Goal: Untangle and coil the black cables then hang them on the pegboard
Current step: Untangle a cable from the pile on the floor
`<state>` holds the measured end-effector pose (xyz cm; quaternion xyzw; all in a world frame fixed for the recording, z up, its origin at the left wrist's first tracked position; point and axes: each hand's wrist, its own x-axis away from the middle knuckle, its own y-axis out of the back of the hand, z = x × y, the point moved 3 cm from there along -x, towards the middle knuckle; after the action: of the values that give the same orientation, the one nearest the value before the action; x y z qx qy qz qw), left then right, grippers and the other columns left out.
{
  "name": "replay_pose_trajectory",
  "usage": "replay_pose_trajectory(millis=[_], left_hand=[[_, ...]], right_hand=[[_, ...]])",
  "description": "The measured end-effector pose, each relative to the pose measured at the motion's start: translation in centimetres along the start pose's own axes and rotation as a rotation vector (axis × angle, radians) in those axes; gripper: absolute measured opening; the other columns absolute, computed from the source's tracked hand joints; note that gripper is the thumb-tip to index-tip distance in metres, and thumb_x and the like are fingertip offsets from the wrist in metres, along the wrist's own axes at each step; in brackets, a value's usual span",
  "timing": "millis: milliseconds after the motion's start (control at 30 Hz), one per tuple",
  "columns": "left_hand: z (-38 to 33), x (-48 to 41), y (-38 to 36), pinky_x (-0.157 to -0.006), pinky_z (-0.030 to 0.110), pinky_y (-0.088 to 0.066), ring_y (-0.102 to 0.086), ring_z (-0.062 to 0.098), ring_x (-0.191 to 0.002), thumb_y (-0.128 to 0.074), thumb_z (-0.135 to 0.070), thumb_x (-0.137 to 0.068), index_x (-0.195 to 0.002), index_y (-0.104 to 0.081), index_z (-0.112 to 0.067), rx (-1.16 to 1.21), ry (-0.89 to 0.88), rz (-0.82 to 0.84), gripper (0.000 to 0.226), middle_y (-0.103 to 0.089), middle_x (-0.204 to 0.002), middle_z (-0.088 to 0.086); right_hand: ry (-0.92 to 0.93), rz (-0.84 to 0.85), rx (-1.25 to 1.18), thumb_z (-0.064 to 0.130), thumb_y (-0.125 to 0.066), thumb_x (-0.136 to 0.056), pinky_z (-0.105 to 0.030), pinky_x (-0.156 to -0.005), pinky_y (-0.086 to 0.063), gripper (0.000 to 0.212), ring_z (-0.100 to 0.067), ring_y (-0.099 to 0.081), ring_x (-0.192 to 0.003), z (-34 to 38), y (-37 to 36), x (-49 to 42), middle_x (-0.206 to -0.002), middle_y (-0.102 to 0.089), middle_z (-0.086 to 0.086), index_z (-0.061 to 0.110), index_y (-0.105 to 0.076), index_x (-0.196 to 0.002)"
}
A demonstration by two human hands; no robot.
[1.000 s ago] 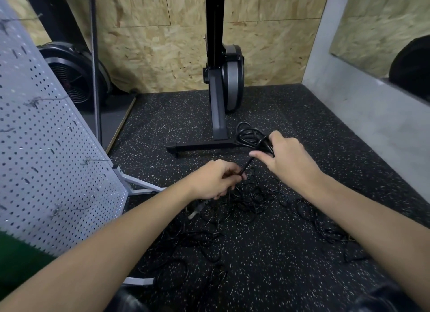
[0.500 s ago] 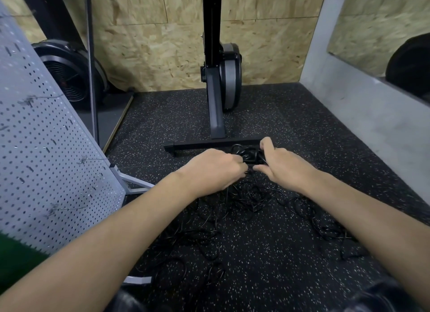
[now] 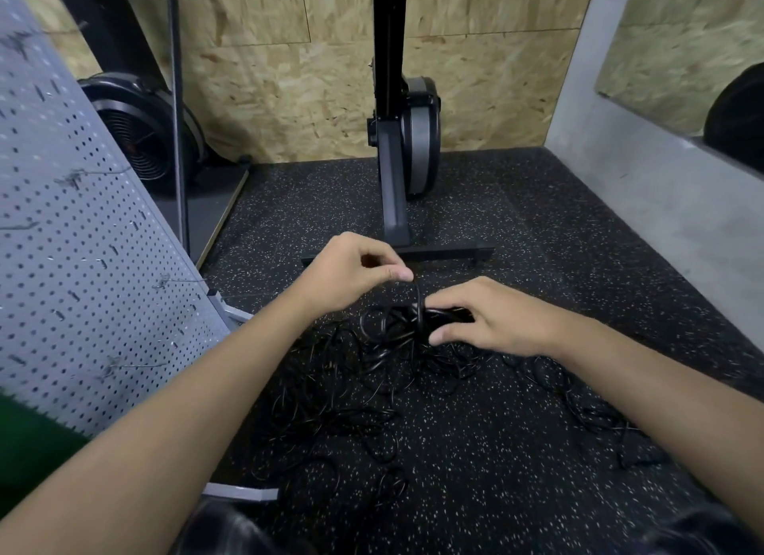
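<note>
Head view, looking down at a black rubber floor (image 3: 475,451) flecked with white. Centre frame, just on the near side of the black T-shaped foot bar (image 3: 446,251) of an upright exercise machine: two bare hands busy with cable.

Left hand (image 3: 347,273), raised and closest to the foot bar, thumb and forefinger pinching a single black cable strand (image 3: 418,302) running straight down into a small coiled bundle of black cable (image 3: 413,323).

Right hand (image 3: 496,323), slightly nearer than the left and right of the foot bar's middle, fingers curled over the coiled bundle, thumb tucked beneath, gripping it. Bundle held low over the heap below, touching it or just clear of it, impossible to tell which.

Underneath, spreading from the foot bar towards the camera: a loose tangle of thin black cables (image 3: 343,409) strewn over the floor, more loops trailing off beneath the right forearm.

Left of the foot bar, a tilted grey perforated metal pegboard (image 3: 82,265) on a pale frame, thin wire hooks (image 3: 177,281) jutting from its face.

Beyond the foot bar, a chipboard wall (image 3: 289,78). Far left of it, a round black fan cage (image 3: 140,136). To its right, a bare grey plastered wall (image 3: 641,223). Green sleeve (image 3: 29,443) at the lower left edge.
</note>
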<state>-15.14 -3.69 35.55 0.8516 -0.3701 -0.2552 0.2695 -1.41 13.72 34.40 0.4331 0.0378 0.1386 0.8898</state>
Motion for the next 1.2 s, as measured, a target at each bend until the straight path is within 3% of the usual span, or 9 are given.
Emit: replay_pose_trajectory(millis=[133,233,333,400,600,767,900,1067,1200], left_hand=[[0.7,0.7,-1.2,-0.063,0.024,-0.049,-0.064,0.011,-0.065,-0.078,-0.029,-0.087,-0.091,-0.075,0.004,0.455,0.138,0.079,0.033,-0.070,-0.078,0.011],[1.1,1.3,-2.9,-0.062,0.031,-0.051,-0.064,0.026,-0.070,-0.075,-0.024,-0.092,-0.094,-0.069,0.011,0.668,0.212,0.104,0.036,-0.068,-0.083,0.018],[1.7,1.4,-4.2,-0.055,0.026,-0.051,-0.062,0.016,-0.060,-0.050,-0.004,-0.106,-0.090,-0.071,-0.008,0.674,0.319,0.127,0.028,-0.069,-0.075,0.006],[1.6,1.4,-4.5,-0.059,0.027,-0.051,-0.061,0.015,-0.063,-0.051,-0.012,-0.109,-0.099,-0.070,-0.009,0.680,0.333,0.146,0.022,-0.068,-0.079,0.004],[1.4,1.5,-6.2,-0.055,0.022,-0.046,-0.054,0.009,-0.062,-0.054,-0.019,-0.109,-0.126,-0.069,-0.004,0.808,0.466,0.169,0.028,-0.062,-0.080,-0.002],[0.6,1.3,-7.4,-0.062,0.021,-0.055,-0.067,0.010,-0.070,-0.055,-0.006,-0.107,-0.123,-0.069,0.003,0.970,0.583,0.094,0.023,-0.073,-0.090,0.006],[-0.4,0.9,-7.4,-0.063,0.024,-0.059,-0.069,0.012,-0.065,-0.062,-0.006,-0.104,-0.110,-0.074,0.000,0.638,0.465,0.018,0.015,-0.076,-0.087,0.008],[-1.4,0.0,-4.7,-0.099,0.024,-0.053,-0.071,-0.002,-0.102,-0.081,-0.021,-0.087,-0.110,-0.081,-0.028,0.046,0.158,-0.051,0.024,-0.078,-0.105,-0.017],[-2.6,0.5,-3.9,-0.097,0.017,-0.052,-0.068,-0.004,-0.103,-0.079,-0.011,-0.089,-0.107,-0.075,-0.024,-0.002,-0.013,-0.130,0.022,-0.076,-0.104,-0.016]], right_hand=[[0.077,-0.087,-0.293,0.036,-0.075,-0.098,-0.061,-0.068,-0.052,0.019,-0.050,-0.064,-0.082,1.6,0.0,-0.4,-0.107,-0.078,0.006,0.036,-0.076,-0.117],[0.048,-0.250,-0.391,0.020,-0.075,-0.097,-0.049,-0.065,-0.055,0.016,-0.037,-0.068,-0.082,1.2,0.9,-0.5,-0.090,-0.076,-0.002,0.027,-0.078,-0.110],[0.016,-0.363,-0.431,0.014,-0.075,-0.096,-0.032,-0.060,-0.053,0.015,-0.015,-0.064,-0.071,0.5,1.4,-0.3,-0.084,-0.074,0.002,0.014,-0.075,-0.111],[-0.020,-0.408,-0.445,0.013,-0.075,-0.096,-0.026,-0.059,-0.052,0.012,-0.008,-0.063,-0.069,0.1,1.6,-0.3,-0.080,-0.072,0.005,0.013,-0.074,-0.108],[-0.166,-0.599,-0.437,0.017,-0.077,-0.094,-0.028,-0.061,-0.053,0.017,-0.008,-0.069,-0.071,-1.6,2.0,-0.3,-0.089,-0.077,0.005,0.020,-0.065,-0.107],[-0.213,-0.708,-0.298,0.025,-0.077,-0.096,-0.018,-0.065,-0.051,0.042,-0.005,-0.067,-0.069,-2.3,2.3,0.2,-0.094,-0.074,0.012,0.034,-0.053,-0.129],[-0.232,-0.658,-0.037,0.023,-0.075,-0.097,-0.010,-0.093,-0.041,0.057,-0.009,-0.067,-0.113,-3.3,2.1,0.4,-0.123,-0.073,0.008,0.035,-0.055,-0.149],[-0.215,-0.671,0.064,0.020,-0.076,-0.096,-0.025,-0.098,-0.047,0.052,-0.017,-0.068,-0.109,-3.9,2.5,0.2,-0.123,-0.075,-0.003,0.027,-0.061,-0.146],[-0.188,-0.648,0.106,0.020,-0.075,-0.097,-0.033,-0.098,-0.051,0.052,-0.020,-0.068,-0.107,-3.5,2.3,-0.1,-0.119,-0.074,-0.003,0.028,-0.059,-0.146]])
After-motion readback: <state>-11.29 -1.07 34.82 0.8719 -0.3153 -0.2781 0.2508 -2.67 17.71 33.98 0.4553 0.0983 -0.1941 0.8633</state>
